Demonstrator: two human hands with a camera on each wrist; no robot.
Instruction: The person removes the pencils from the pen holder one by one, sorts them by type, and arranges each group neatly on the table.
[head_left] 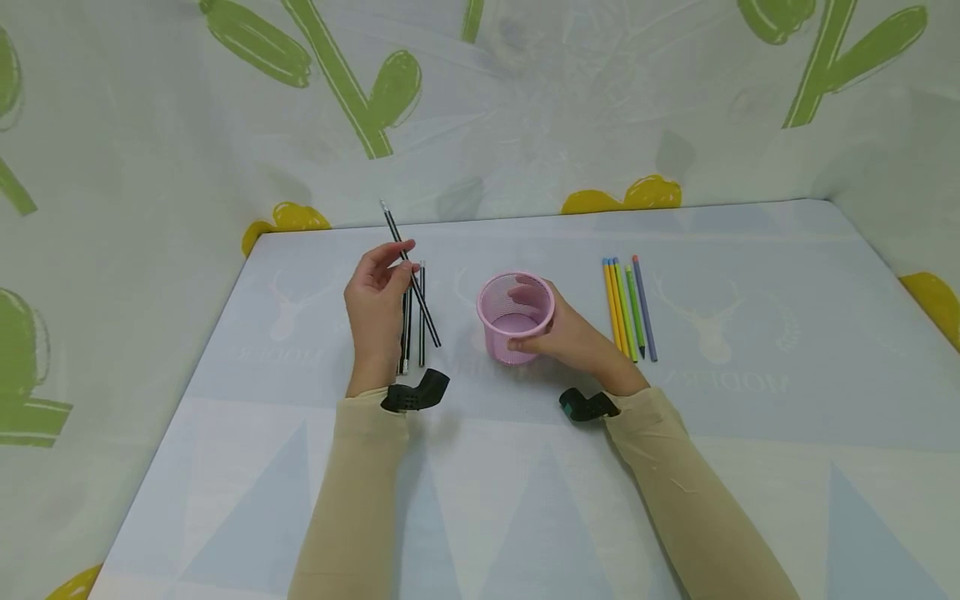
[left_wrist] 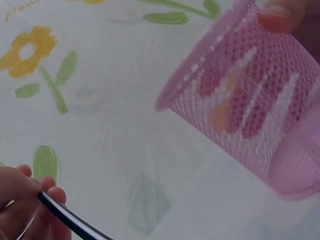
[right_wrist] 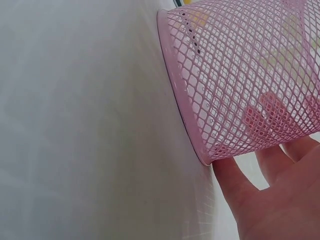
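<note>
My left hand (head_left: 377, 300) pinches a dark striped pencil (head_left: 430, 321) between thumb and fingers, and it slants above the table. In the left wrist view the same pencil (left_wrist: 75, 222) runs down from the fingertips. Under and beside this hand lie several more dark pencils (head_left: 422, 333), partly hidden. My right hand (head_left: 573, 337) grips a pink mesh pen holder (head_left: 508, 346) from its right side, thumb in front and fingers behind. The holder stands upright with its mouth up, and I see no pencils inside. In the right wrist view, fingers show through its mesh wall (right_wrist: 235, 75).
To the right of the holder lies a row of coloured pencils: yellow (head_left: 611, 308), green (head_left: 634, 312) and purple-blue (head_left: 645, 308) among them. The table (head_left: 480, 500) has a pale patterned cover. A curtain (head_left: 525, 125) with plant prints hangs behind it.
</note>
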